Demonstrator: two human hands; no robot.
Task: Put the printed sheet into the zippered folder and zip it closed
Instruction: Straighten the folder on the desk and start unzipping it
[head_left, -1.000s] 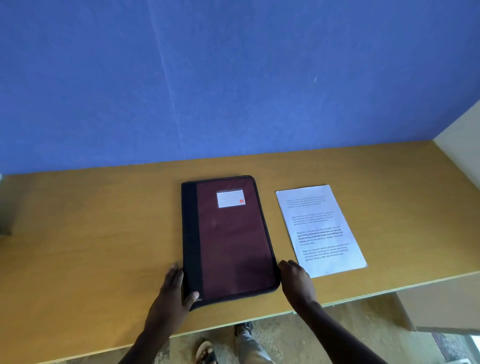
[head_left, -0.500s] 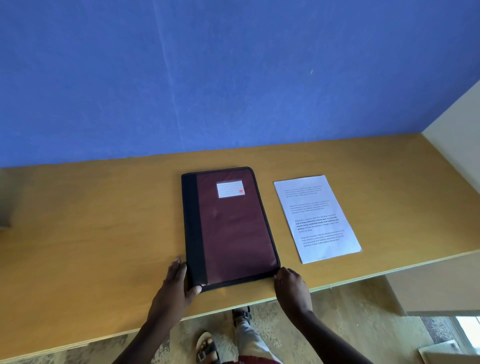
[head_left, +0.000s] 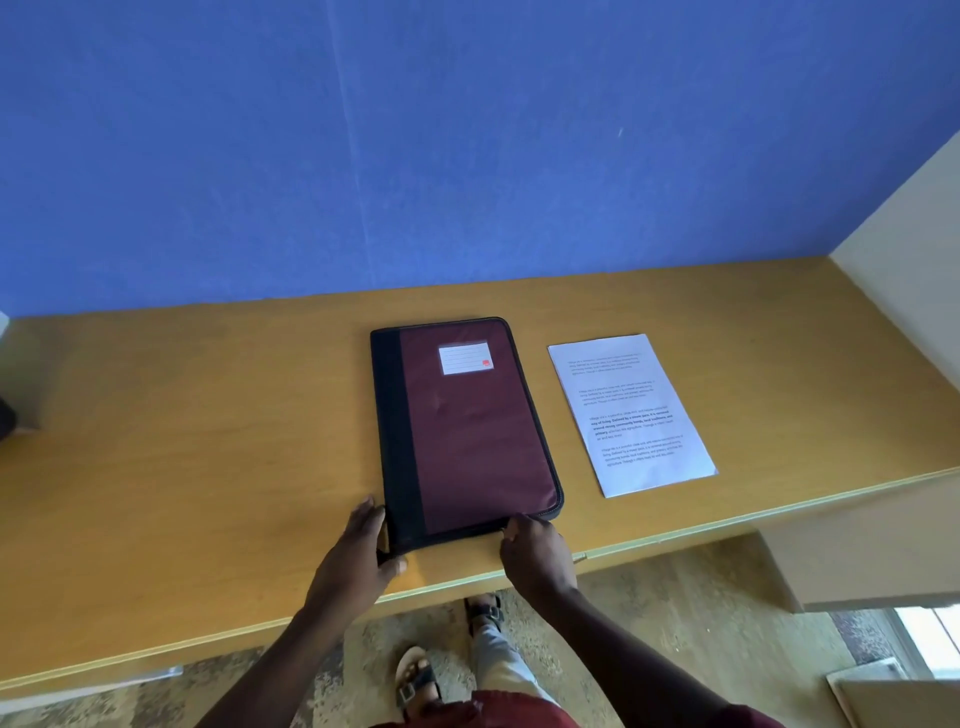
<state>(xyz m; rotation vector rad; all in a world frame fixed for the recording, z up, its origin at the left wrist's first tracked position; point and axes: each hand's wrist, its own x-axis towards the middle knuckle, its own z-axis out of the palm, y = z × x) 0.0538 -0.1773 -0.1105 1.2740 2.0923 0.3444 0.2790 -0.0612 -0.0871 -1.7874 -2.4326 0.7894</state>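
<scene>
Since the earlier frames the right hand (head_left: 537, 558) has slid leftward along the folder's near edge, off the near-right corner, and the left hand (head_left: 358, 558) has drawn back slightly so its thumb now lies just below the near-left corner instead of over the cover. Nearest the camera, sandalled feet (head_left: 415, 680) stand on a mottled floor below the table's front edge. The left hand lies flat on the wooden table (head_left: 182, 467), fingers extended along the folder's black spine side, touching it; it grasps nothing that can be seen. The right hand meets the folder's near edge with its fingers bent toward the zipper line; whether they pinch a zipper pull cannot be told. The zippered folder (head_left: 478, 431), maroon with a black spine strip and a white label near its far end, lies flat and closed on the table. Just beside it to the right, apart from it, the printed sheet (head_left: 631, 413) lies face up, slightly tilted. Behind the table rises a blue wall (head_left: 467, 145).
</scene>
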